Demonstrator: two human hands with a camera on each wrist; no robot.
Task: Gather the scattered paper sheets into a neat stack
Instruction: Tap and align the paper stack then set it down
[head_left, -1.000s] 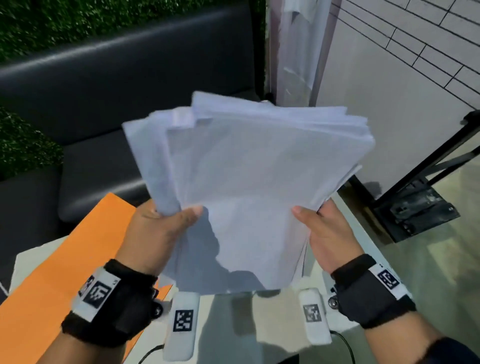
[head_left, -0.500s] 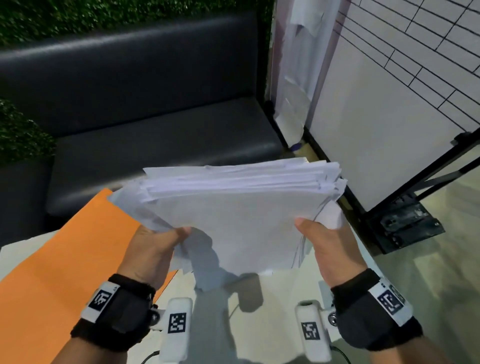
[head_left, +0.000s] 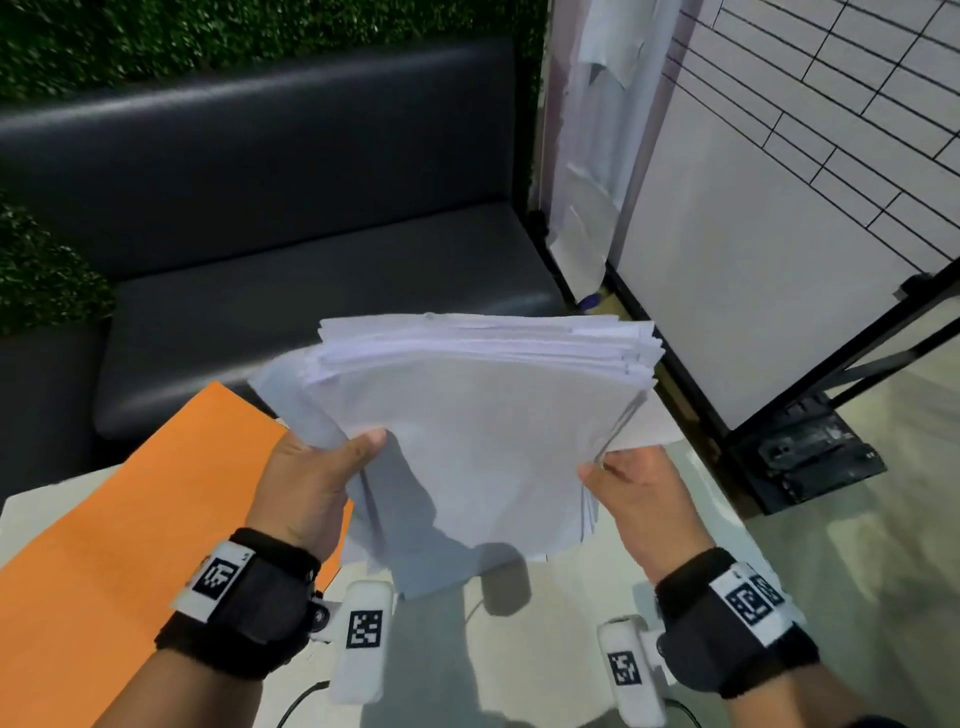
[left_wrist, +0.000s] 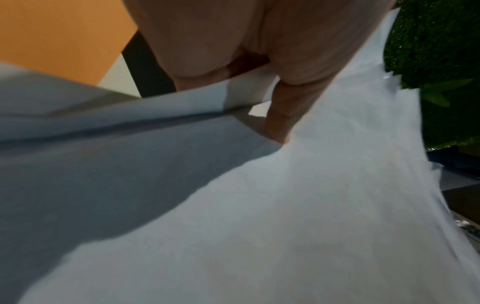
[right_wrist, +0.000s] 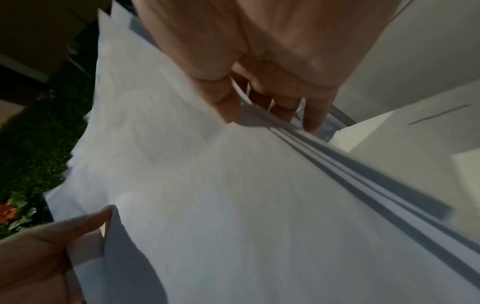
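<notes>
A bundle of white paper sheets (head_left: 478, 421) hangs in the air above the table, tilted with its far edges fanned and uneven. My left hand (head_left: 311, 478) grips its left side, thumb on top and fingers underneath. My right hand (head_left: 634, 493) pinches the right edge. In the left wrist view the paper sheets (left_wrist: 259, 216) fill the frame under my thumb (left_wrist: 280, 115). In the right wrist view my right hand (right_wrist: 265, 98) holds the layered edges of the sheets (right_wrist: 221, 185), with the left hand (right_wrist: 52, 246) at the lower left.
An orange sheet (head_left: 119, 530) lies on the pale table (head_left: 467, 649) at the left. A black bench seat (head_left: 291, 291) stands behind it, under a green hedge wall. A tiled white wall (head_left: 779, 182) and a black metal stand (head_left: 810, 457) are on the right.
The bundle has come down from an upright fanned spread in front of my face to a flatter, lower tilt. Both hands kept their hold and the sheets' edges drew closer together.
</notes>
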